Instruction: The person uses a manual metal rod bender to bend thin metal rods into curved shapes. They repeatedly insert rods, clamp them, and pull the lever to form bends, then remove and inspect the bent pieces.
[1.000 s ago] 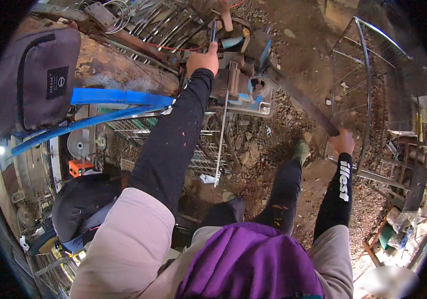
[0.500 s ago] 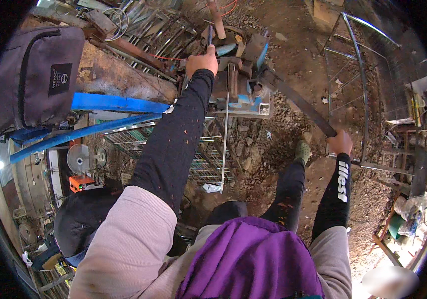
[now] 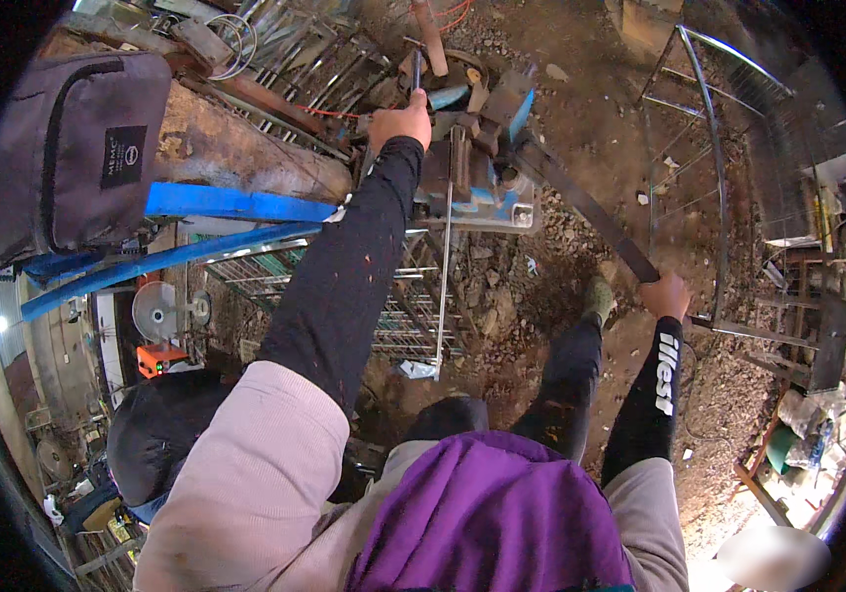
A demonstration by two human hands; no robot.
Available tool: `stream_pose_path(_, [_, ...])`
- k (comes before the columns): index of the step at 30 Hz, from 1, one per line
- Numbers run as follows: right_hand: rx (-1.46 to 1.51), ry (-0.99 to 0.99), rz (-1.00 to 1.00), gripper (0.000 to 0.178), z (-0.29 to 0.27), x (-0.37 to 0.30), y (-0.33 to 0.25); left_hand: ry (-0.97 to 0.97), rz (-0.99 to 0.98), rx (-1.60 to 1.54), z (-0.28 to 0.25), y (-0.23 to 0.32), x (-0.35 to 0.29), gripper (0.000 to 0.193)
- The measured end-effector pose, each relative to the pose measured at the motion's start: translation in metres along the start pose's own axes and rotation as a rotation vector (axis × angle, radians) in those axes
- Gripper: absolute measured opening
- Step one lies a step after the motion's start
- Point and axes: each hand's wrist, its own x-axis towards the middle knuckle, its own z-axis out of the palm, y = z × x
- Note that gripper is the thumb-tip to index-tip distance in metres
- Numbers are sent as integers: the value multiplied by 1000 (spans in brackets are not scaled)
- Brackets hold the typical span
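Note:
At the far middle, my left hand (image 3: 400, 125) is closed around a short dark metal rod (image 3: 417, 71) beside a worn bench machine (image 3: 487, 192) with blue-painted parts. A thin pale metal bar (image 3: 445, 266) sticks out of the machine toward me. My right hand (image 3: 668, 295) is wrapped round the near end of a long flat steel lever (image 3: 591, 217), whose far end meets the machine. Just how the lever joins it I cannot tell.
A wooden handle (image 3: 430, 37) stands beyond my left hand. Blue beams (image 3: 235, 204) and a dark bag (image 3: 77, 158) are at left. Chrome tube frames (image 3: 714, 148) stand at right on the stony ground. A fan (image 3: 156, 311) and an orange box (image 3: 160, 360) lie lower left.
My right hand and the lever's near end have swung slightly left and toward me. The left hand keeps its place on the rod.

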Motion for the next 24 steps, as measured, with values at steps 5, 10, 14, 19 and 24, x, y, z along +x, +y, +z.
stream_pose_path(5, [56,-24,-97,39,-6,5,-12,141,33,-36,5,-15,16,92])
stream_pose_path(10, [-58,-118,-42,40,-22,33,-14,32,-80,39,5,-5,1,91])
stream_pose_path(14, [-55,-252,-207,48,-66,115,-26,73,-134,-51,8,-10,-2,86])
stream_pose_path(19, [-271,-344,-394,52,-102,239,-74,217,-75,-192,21,-32,6,69])
stream_pose_path(24, [-441,-253,-576,50,-99,309,-135,145,-151,-216,-2,-31,-14,65])
